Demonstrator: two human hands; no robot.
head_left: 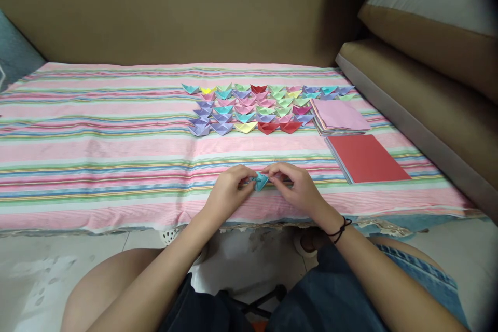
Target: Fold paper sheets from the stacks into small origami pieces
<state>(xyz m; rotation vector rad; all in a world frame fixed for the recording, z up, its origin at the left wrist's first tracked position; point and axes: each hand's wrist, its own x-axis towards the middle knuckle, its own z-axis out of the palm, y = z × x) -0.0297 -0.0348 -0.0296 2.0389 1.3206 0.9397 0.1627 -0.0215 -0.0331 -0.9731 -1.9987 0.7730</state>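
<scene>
A small folded turquoise paper boat [261, 182] is held up near the front edge of the striped cloth. My left hand [229, 190] pinches its left end between thumb and fingers. On the other side, my right hand [294, 185] grips its right end the same way. Fingertips cover both ends of the folded paper. Beyond my hands, several finished paper boats [245, 109] stand in rows, in purple, pink, green, turquoise, yellow and red.
Right of the rows lies a stack of paper with a pink sheet [342, 115] on top. Nearer me is another stack topped by a red sheet [369, 158]. The striped cloth [97, 150] spreads beneath everything. Cushions [431, 36] are piled at the right, with a brown backrest [187, 10] behind.
</scene>
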